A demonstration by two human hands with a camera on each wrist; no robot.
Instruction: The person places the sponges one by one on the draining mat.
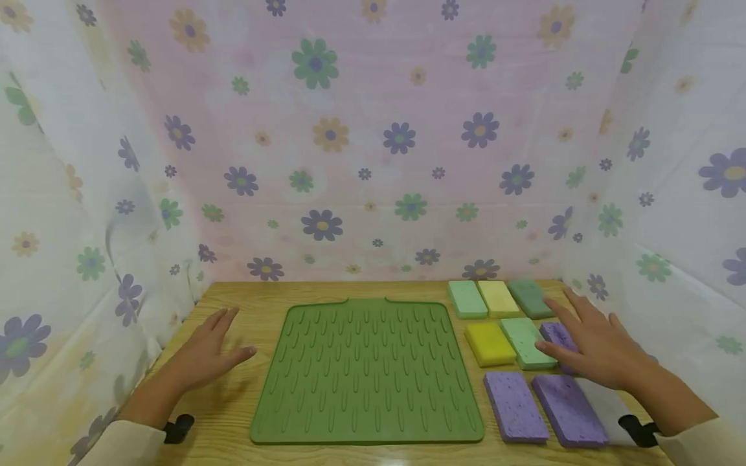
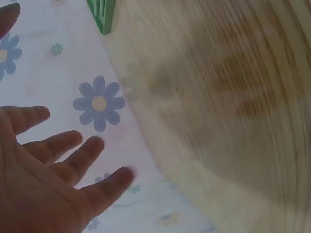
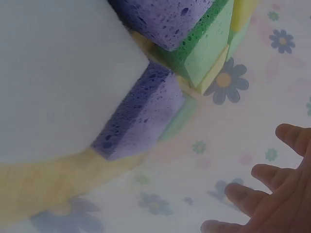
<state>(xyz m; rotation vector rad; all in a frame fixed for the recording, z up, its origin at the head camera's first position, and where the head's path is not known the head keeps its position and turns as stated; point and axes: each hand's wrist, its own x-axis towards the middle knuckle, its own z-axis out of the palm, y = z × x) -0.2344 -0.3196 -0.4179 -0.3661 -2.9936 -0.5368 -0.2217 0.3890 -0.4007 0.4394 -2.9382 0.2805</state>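
My left hand (image 1: 201, 353) hovers left of a green ridged mat (image 1: 367, 375), its fingers extended and holding nothing. Over the sponges on the right is my right hand (image 1: 600, 346), fingers spread, also with nothing in it. It partly covers a purple sponge (image 1: 558, 338) and lies close to a dark green sponge (image 1: 529, 299). Around it are a light green sponge (image 1: 527, 343), a bright yellow sponge (image 1: 490, 344), and two purple sponges (image 1: 515, 406) in front. A white block (image 1: 606, 408) sits half hidden under the right wrist.
At the back right stand a pale green sponge (image 1: 467, 299) and a pale yellow sponge (image 1: 498, 299). Everything lies on a wooden table (image 1: 233, 298). Flowered cloth (image 1: 373, 162) walls in the back and both sides.
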